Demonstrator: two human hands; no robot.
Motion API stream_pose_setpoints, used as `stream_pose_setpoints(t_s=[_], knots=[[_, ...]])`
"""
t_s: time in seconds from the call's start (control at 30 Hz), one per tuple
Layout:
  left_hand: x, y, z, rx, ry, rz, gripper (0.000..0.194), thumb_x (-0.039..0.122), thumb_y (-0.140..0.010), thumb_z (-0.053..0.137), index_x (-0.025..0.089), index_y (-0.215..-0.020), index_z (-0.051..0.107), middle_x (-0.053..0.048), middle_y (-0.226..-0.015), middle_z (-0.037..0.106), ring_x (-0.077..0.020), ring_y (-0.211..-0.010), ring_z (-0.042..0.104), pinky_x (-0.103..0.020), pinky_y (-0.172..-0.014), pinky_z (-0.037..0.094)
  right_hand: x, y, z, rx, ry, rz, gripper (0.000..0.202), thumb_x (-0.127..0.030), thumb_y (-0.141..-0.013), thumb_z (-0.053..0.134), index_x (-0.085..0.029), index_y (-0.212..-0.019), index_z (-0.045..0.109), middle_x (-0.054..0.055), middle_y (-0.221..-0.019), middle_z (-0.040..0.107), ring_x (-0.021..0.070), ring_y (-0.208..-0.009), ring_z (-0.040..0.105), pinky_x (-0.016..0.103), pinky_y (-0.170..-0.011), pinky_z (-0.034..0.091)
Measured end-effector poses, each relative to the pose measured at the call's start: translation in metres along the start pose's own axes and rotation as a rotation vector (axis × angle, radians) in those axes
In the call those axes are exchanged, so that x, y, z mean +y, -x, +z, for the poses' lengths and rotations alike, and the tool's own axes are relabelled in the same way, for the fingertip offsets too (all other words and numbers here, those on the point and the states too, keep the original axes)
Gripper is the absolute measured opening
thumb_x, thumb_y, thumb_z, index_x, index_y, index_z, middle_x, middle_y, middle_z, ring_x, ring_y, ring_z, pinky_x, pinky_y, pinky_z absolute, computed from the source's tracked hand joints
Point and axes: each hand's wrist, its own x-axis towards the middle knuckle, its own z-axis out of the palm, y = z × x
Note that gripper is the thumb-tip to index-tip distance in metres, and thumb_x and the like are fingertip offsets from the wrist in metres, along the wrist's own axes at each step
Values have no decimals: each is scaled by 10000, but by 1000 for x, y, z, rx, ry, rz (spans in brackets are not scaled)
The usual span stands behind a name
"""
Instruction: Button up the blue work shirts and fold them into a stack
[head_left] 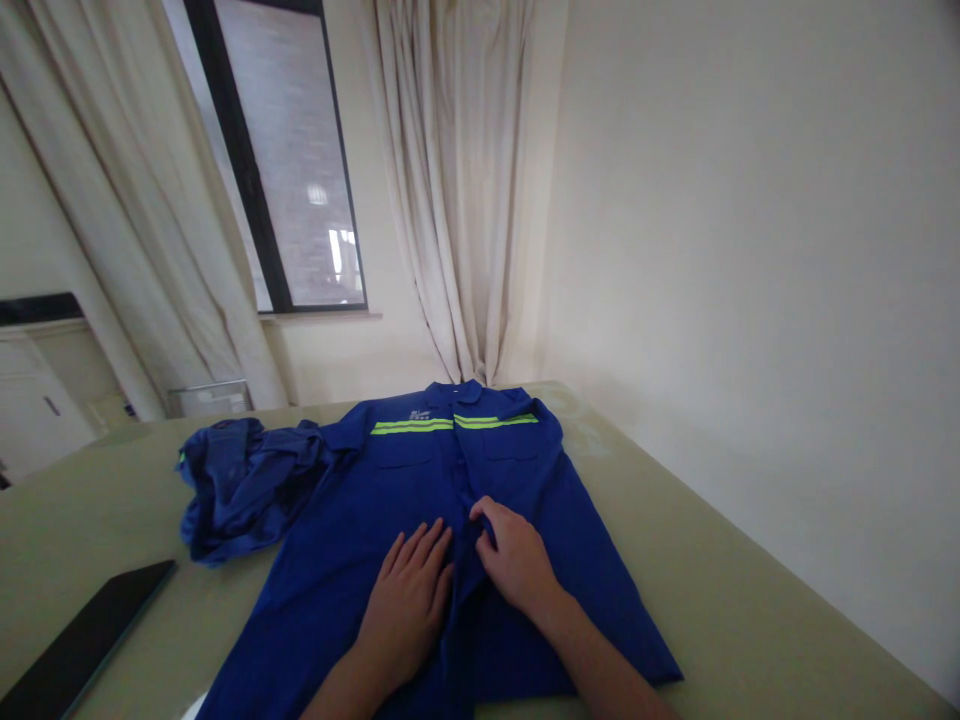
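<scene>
A blue work jacket with yellow-green reflective stripes across its chest lies spread front side up, its collar at the far end. My left hand rests flat on the jacket just left of the front opening, fingers stretched forward. Right of the opening, my right hand has its thumb and curled fingers closed on the jacket's front edge, with a bit of blue cloth between them. The jacket's lower left part runs out of view at the bottom.
A crumpled blue garment lies left of the jacket on the greenish table. A flat black object is at the near left. Behind the table are curtains and a window; a wall borders the right side.
</scene>
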Motion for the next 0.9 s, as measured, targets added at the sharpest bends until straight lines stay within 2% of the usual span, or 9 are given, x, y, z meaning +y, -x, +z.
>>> stream_pose_setpoints(t_s=[0.1, 0.17, 0.23, 0.33, 0.47, 0.57, 0.67, 0.8, 0.9], knots=[[12, 5, -8, -138, -119, 36, 546, 280, -920, 524, 331, -1463, 536, -76, -1577, 481, -343, -1441, 444, -559, -1153, 360, 1, 1, -9, 71, 157, 100, 216, -109, -845, 561, -262, -940, 682, 56, -970, 663, 237, -915, 640, 328, -800, 460], [25, 8, -16, -213, -169, 39, 574, 246, -857, 569, 333, -1425, 581, -95, -1566, 492, -390, -1390, 484, -578, -1090, 411, 0, -2, -12, 146, 181, 82, 120, -165, -884, 587, -239, -877, 682, 85, -976, 647, 261, -953, 617, 363, -852, 465], [39, 11, -25, -261, -182, 50, 516, 258, -873, 532, 337, -1374, 625, -98, -1510, 557, -397, -1307, 541, -586, -1035, 446, -2, -5, -13, 197, 123, 20, 127, -179, -927, 563, -231, -919, 679, 87, -1021, 648, 253, -997, 605, 365, -916, 460], [50, 13, -40, -313, -144, 67, 464, 212, -880, 450, 341, -1259, 684, -69, -1355, 661, -331, -1212, 588, -513, -1014, 476, -2, -9, -9, 99, 26, -40, 212, -143, -955, 514, -243, -1011, 691, 54, -1053, 666, 210, -1026, 616, 308, -937, 454], [52, -6, -50, -378, -91, 29, 440, 136, -844, 424, 335, -1107, 716, -27, -1196, 700, -248, -1151, 631, -393, -975, 492, 11, -12, 2, -76, 8, 72, 228, -179, -961, 523, -224, -912, 741, 45, -1006, 696, 181, -950, 659, 257, -857, 464], [54, -32, -41, -338, -99, -154, 339, 229, -939, 381, 281, -1018, 707, -59, -1091, 733, -273, -1027, 694, -401, -860, 508, 24, -15, 3, -95, -78, 105, 223, -173, -932, 547, -203, -906, 766, 59, -1011, 723, 181, -973, 673, 251, -872, 469], [59, -53, -21, -247, -100, -312, 333, 367, -991, 370, 222, -1037, 667, -110, -1042, 747, -304, -950, 715, -399, -769, 494, 36, -18, -1, -106, -146, 119, 189, -191, -891, 589, -193, -876, 778, 66, -976, 744, 195, -953, 683, 271, -869, 484], [56, -59, 3, -149, 10, -359, 241, 386, -985, 441, 254, -1008, 641, -18, -991, 745, -202, -927, 697, -294, -718, 445, 49, -19, -5, -172, -351, 226, 202, -237, -872, 588, -180, -827, 777, 51, -835, 749, 188, -789, 681, 274, -708, 518], [47, -57, 10, -76, 206, -369, 168, 344, -961, 495, 270, -992, 643, 32, -933, 737, -149, -873, 677, -253, -707, 416, 52, -18, -5, -247, -535, 295, 173, -245, -834, 632, -161, -901, 768, 30, -769, 724, 171, -674, 654, 257, -588, 513]])
